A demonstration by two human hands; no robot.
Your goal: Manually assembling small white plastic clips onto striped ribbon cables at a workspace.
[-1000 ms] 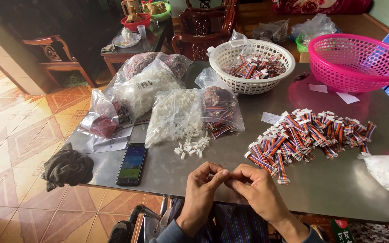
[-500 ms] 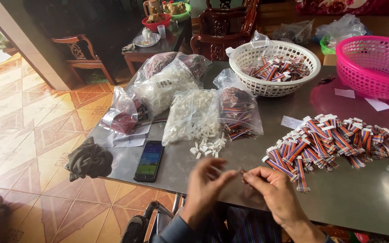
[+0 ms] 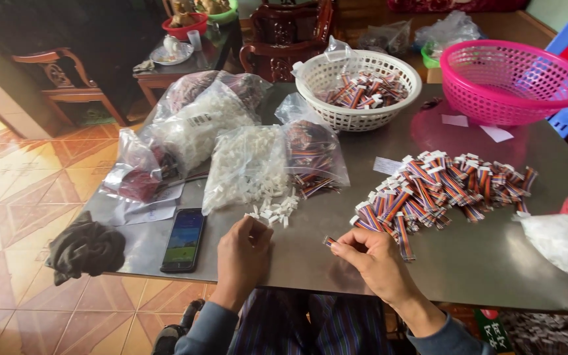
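From the head view I see my right hand (image 3: 369, 260) pinching a short striped ribbon cable (image 3: 330, 241) by its end just above the grey surface (image 3: 481, 256), a little in front of the big pile of cables (image 3: 445, 187). My left hand (image 3: 244, 253) is curled with its fingertips down at the loose white connectors (image 3: 274, 210), though I cannot tell whether it has one gripped. Left of that pile lie the bag of connectors (image 3: 244, 164), a phone (image 3: 183, 239) and a dark cloth (image 3: 87, 246); behind it stand a white basket (image 3: 357, 89) and a pink basket (image 3: 514, 82).
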